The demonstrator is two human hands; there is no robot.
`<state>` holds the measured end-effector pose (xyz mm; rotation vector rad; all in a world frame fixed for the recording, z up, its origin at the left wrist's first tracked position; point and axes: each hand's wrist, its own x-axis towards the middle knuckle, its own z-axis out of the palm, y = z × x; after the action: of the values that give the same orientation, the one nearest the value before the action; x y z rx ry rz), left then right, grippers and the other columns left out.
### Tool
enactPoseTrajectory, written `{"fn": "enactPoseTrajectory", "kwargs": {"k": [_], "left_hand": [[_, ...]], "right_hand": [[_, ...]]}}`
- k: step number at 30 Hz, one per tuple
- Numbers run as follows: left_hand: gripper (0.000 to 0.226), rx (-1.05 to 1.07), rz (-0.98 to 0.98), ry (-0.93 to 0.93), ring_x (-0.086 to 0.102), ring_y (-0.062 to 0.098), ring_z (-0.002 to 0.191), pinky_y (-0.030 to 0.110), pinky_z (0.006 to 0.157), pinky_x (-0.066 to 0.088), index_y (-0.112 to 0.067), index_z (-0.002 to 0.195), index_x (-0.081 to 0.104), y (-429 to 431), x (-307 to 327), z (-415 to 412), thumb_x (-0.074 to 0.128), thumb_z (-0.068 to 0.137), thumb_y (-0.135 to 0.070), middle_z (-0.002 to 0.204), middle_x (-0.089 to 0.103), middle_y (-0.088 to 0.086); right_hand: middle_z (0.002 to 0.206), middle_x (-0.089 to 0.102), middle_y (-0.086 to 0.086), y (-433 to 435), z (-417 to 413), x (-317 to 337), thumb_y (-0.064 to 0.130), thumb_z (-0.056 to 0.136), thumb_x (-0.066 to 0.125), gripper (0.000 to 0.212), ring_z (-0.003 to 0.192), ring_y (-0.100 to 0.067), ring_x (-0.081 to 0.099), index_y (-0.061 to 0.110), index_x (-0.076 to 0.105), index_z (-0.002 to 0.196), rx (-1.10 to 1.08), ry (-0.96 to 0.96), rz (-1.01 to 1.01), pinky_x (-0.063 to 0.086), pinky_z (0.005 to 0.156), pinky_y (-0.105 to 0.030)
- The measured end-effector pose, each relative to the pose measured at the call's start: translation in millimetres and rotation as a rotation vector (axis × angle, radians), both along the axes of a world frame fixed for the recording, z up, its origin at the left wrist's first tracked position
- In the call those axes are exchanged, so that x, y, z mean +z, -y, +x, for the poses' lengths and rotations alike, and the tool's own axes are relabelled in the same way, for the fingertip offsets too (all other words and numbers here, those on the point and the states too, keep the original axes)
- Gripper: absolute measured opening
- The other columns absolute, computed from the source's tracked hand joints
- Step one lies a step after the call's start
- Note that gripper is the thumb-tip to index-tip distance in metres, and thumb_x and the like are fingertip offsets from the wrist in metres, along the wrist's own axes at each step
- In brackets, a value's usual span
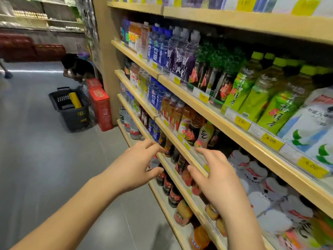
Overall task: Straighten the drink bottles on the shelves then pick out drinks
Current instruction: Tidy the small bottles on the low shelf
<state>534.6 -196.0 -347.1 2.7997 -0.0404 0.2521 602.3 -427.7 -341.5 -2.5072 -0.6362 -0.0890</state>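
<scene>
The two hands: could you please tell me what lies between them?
In the head view, between the left hand and the right hand run a wooden shelf rail and dark, red-labelled bottles below it.

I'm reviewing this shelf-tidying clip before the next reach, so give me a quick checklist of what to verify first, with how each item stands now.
1. Left hand free: ok, fingers spread, holding nothing.
2. Right hand free: ok, fingers spread, thumb in front of the pale wooden shelf edge.
3. Target in reach: ok, probably; dark bottles with red labels sit just beyond both hands.
4. Which bottles stand crooked: cannot tell, the picture is blurred.
5. Basket near for picked drinks: not ok, it seems; the black plastic shopping basket stands on the grey floor farther down the aisle.
</scene>
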Motion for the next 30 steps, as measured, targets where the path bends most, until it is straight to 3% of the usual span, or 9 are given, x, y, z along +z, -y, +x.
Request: {"fn": "enactPoseTrajectory", "kwargs": {"k": [4, 9, 19, 30], "left_hand": [[0.051, -0.038, -0.040, -0.009, 0.044, 0.005, 0.128, 0.031, 0.108, 0.042, -0.036, 0.137, 0.047, -30.7, -5.4, 45.9, 0.062, 0.091, -0.052, 0.138, 0.043, -0.016], [0.052, -0.123, -0.056, -0.012, 0.042, 0.007, 0.130, 0.031, 0.110, 0.040, -0.034, 0.138, 0.047, -69.5, -11.2, 96.5, 0.061, 0.091, -0.051, 0.139, 0.044, -0.014], [0.053, -0.398, -0.057, -0.054, 0.038, 0.008, 0.133, 0.035, 0.109, 0.041, -0.037, 0.140, 0.043, -161.4, -21.1, 184.1, 0.059, 0.092, -0.053, 0.142, 0.040, -0.016], [0.052, -0.628, -0.070, -0.073, 0.039, 0.006, 0.130, 0.030, 0.107, 0.041, -0.035, 0.138, 0.045, -154.2, -48.4, 277.8, 0.058, 0.092, -0.054, 0.138, 0.042, -0.016]], "right_hand": [[0.144, 0.045, 0.014, -27.9, 39.6, -0.5, 0.051, 0.097, 0.061, 0.058, 0.132, -0.011, 0.050, 0.039, 0.042, 0.151, -0.042, -0.003, -0.030, 0.048, 0.106, -0.039], [0.145, 0.043, 0.015, -69.0, 71.4, -4.6, 0.054, 0.096, 0.059, 0.059, 0.129, -0.012, 0.053, 0.043, 0.040, 0.151, -0.111, -0.028, -0.088, 0.052, 0.100, -0.042], [0.146, 0.043, 0.015, -159.3, 95.3, -15.3, 0.051, 0.098, 0.060, 0.059, 0.132, -0.007, 0.048, 0.039, 0.040, 0.152, -0.363, -0.061, -0.104, 0.047, 0.102, -0.028], [0.145, 0.045, 0.013, -156.5, 134.6, -33.9, 0.046, 0.097, 0.062, 0.053, 0.130, -0.012, 0.051, 0.040, 0.046, 0.148, -0.560, -0.116, -0.075, 0.049, 0.099, -0.032]]}}
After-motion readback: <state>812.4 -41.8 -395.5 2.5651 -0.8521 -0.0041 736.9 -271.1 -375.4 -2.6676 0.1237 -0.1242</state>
